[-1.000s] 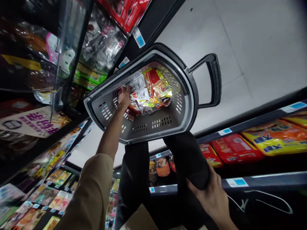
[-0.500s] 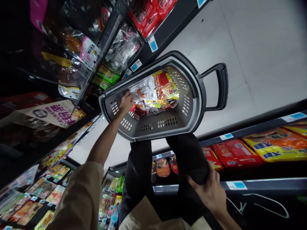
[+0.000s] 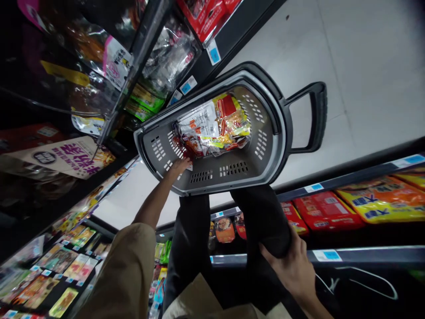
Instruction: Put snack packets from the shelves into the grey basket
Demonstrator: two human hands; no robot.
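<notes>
A dark grey shopping basket (image 3: pixel 212 180) with slotted walls stands in front of my knees, holding a heap of snack packets. My left hand (image 3: pixel 181 166) reaches over its near-left rim, fingers bent onto the lower edge of a dark red packet (image 3: pixel 188 149); the fingertips are partly hidden. Beside that packet lie a white packet (image 3: pixel 201 122) with red print and clear-and-yellow packets (image 3: pixel 234 122). My right hand (image 3: pixel 294 266) is wrapped round my right knee (image 3: pixel 268 221), in black trousers, well apart from the basket.
Shelves of bagged food (image 3: pixel 116 62) crowd the basket's left side. On the right, a lower shelf (image 3: pixel 368 257) and red and yellow packs (image 3: pixel 345 210) run past my leg. The basket's handle (image 3: pixel 318 117) sticks out to the right over the pale floor (image 3: pixel 365 79).
My left hand has moved down and slightly right inside the basket, from the white packet's left end to the red packet's lower edge. My right hand stays on the knee.
</notes>
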